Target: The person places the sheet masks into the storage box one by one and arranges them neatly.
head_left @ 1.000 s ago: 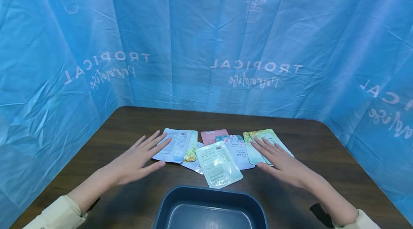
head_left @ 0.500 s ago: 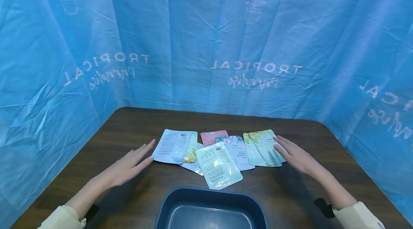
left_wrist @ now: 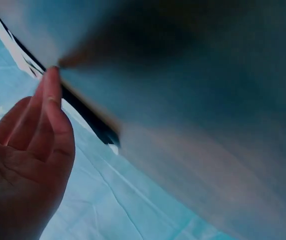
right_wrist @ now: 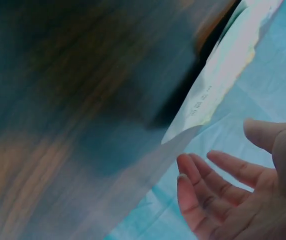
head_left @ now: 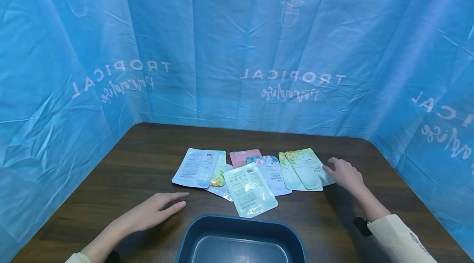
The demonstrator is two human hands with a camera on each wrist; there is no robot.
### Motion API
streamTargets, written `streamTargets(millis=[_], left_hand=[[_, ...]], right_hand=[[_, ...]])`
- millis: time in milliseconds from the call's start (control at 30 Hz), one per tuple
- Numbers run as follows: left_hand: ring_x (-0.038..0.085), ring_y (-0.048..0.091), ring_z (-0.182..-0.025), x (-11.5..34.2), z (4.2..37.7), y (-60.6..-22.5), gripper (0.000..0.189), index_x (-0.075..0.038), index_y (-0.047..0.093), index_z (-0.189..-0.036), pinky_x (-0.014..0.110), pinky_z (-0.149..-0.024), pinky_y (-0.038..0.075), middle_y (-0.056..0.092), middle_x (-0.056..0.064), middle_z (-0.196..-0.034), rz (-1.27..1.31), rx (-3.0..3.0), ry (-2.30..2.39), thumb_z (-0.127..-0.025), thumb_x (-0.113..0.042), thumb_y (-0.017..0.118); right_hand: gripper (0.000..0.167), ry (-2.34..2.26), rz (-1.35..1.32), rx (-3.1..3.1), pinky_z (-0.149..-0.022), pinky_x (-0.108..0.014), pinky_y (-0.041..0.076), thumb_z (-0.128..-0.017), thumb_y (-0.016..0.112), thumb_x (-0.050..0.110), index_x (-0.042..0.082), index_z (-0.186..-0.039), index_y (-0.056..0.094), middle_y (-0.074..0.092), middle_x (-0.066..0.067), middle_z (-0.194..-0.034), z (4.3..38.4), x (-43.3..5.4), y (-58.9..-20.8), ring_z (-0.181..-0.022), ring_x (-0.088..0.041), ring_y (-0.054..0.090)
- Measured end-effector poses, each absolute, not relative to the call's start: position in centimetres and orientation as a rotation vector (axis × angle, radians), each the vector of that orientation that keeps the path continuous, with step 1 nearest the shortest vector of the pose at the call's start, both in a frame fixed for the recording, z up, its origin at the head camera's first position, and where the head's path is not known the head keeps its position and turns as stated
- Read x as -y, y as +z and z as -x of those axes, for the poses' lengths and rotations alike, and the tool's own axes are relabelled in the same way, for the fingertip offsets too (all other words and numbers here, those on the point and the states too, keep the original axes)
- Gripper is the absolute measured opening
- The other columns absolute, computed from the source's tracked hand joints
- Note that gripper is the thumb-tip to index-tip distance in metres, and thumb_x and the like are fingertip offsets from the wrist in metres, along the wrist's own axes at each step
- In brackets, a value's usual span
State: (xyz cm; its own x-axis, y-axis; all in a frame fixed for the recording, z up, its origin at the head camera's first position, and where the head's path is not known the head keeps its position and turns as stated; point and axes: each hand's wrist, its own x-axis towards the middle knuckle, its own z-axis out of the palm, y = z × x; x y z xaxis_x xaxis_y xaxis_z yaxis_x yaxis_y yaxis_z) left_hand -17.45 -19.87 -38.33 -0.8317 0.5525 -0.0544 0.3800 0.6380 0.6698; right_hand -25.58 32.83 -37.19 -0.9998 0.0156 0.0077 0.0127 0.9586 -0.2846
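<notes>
Several flat sheet-mask packets lie in a loose spread at the middle of the table. Toward the left is a pale blue packet (head_left: pixel 196 167), partly over a green-yellow one (head_left: pixel 219 169). A mint packet (head_left: pixel 251 189) lies nearest the front, overlapping a blue floral packet (head_left: pixel 272 173); behind them is a pink packet (head_left: pixel 242 157). Two green packets (head_left: pixel 309 168) overlap at the right. My left hand (head_left: pixel 152 212) hovers low over the table, left of the basin, holding nothing. With fingers loosely bent, my right hand (head_left: pixel 345 175) is just right of the green packets, also holding nothing.
A dark blue plastic basin (head_left: pixel 242 218) stands at the table's front middle, its near part cut off by the frame. The brown wooden table (head_left: pixel 166 137) has a blue printed curtain (head_left: pixel 222 49) round its back and sides.
Both hands were spread over the packets and have drawn apart. The left has come down toward the front, the right has moved outward with its fingers bending. The packets have stayed put.
</notes>
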Motion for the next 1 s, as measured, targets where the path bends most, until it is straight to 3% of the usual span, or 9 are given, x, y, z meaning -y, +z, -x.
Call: streamTargets(millis=[167,333,533,833,933,1000], left_hand=[[0.015,0.059,-0.08,19.0,16.9,-38.3,0.046,0.004,0.048,-0.133,0.032,-0.076,0.048,0.064,0.005,-0.104,-0.841,-2.428,1.144,-0.103,-0.029,0.033],[0.013,0.058,-0.072,17.9,16.4,-38.2,0.044,0.003,0.047,-0.133,0.026,-0.066,0.047,0.063,-0.004,-0.087,-0.902,-2.35,1.189,-0.101,-0.027,0.041],[0.009,0.055,-0.061,16.9,15.9,-38.4,0.039,0.0,0.053,-0.13,0.024,-0.056,0.045,0.057,-0.008,-0.068,-0.998,-2.307,1.188,-0.099,-0.023,0.048],[0.007,0.052,-0.056,16.3,15.3,-37.9,0.033,-0.002,0.056,-0.127,0.024,-0.055,0.045,0.053,-0.009,-0.064,-0.972,-2.282,1.218,-0.098,-0.018,0.048],[0.008,0.053,-0.054,16.2,15.1,-37.9,0.03,-0.003,0.058,-0.124,0.025,-0.053,0.047,0.056,-0.008,-0.067,-0.939,-2.273,1.23,-0.098,-0.016,0.048],[0.007,0.052,-0.052,16.1,14.9,-37.9,0.029,-0.003,0.059,-0.122,0.025,-0.051,0.047,0.056,-0.008,-0.066,-0.922,-2.276,1.232,-0.098,-0.015,0.049]], right_hand=[[0.068,0.352,0.1,3.184,-0.072,-0.057,0.042,-0.089,0.06,0.041,-0.018,-0.118,0.045,0.048,-0.037,-0.109,26.0,-32.4,-37.4,-0.093,-0.047,0.05],[0.078,0.305,0.205,3.257,-0.066,-0.049,0.042,-0.079,0.067,0.052,-0.019,-0.107,0.048,0.049,-0.027,-0.091,26.3,-32.1,-37.9,-0.078,-0.037,0.049],[0.081,0.37,0.295,3.277,-0.067,-0.049,0.042,-0.075,0.071,0.05,-0.02,-0.105,0.045,0.047,-0.025,-0.087,26.7,-32.3,-38.4,-0.08,-0.038,0.047],[0.085,0.575,0.387,3.224,-0.069,-0.049,0.041,-0.073,0.077,0.044,-0.019,-0.108,0.03,0.048,-0.031,-0.09,27.1,-32.5,-39.0,-0.082,-0.042,0.048],[0.076,0.622,0.319,3.185,-0.066,-0.045,0.041,-0.076,0.076,0.036,-0.019,-0.108,0.036,0.05,-0.029,-0.09,27.1,-32.5,-39.3,-0.079,-0.038,0.049],[0.06,0.655,0.247,3.137,-0.063,-0.042,0.041,-0.081,0.073,0.025,-0.017,-0.108,0.041,0.052,-0.028,-0.09,26.9,-32.5,-39.6,-0.076,-0.035,0.049]])
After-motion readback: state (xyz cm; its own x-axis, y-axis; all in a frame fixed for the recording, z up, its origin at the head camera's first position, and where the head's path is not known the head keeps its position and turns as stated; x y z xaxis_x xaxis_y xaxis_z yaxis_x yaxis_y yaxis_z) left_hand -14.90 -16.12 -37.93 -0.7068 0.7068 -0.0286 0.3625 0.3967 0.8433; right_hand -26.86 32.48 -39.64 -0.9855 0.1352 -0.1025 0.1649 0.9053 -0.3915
